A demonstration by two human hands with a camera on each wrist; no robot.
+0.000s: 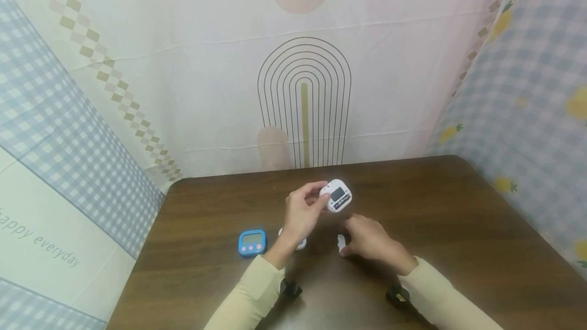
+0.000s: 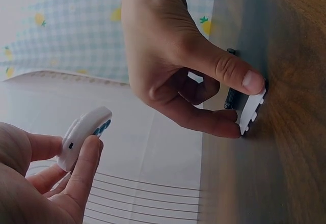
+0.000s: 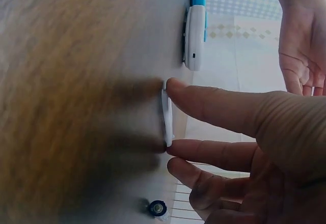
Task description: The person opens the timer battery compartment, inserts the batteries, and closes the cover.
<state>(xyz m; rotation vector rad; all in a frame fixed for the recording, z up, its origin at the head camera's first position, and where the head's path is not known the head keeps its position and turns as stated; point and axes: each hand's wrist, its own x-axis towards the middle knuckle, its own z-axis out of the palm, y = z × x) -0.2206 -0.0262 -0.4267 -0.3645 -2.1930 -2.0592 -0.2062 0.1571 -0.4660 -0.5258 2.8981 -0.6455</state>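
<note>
From the head view, the left hand [image 1: 300,213] holds a white timer [image 1: 337,195] up above the brown desk [image 1: 458,228], back side showing with its compartment open, while the right hand [image 1: 371,241] reaches down to a small white cover [image 1: 341,241] lying on the desk; a blue timer [image 1: 252,242] and another white one [image 1: 300,242] sit to the left. In the left wrist view, the left fingers [image 2: 84,170] curl round the white timer [image 2: 84,135], and the right thumb and forefinger pinch the white cover [image 2: 252,111] at its two ends, a small dark battery [image 2: 230,98] lying just behind it. The right wrist view shows the cover [image 3: 166,114] flat against the desk, fingertips [image 3: 175,87] on its edges, the battery [image 3: 157,208] nearby. A good lift would likely tip one edge up first, keeping the pinch light so the thin piece doesn't slip or flex.
</note>
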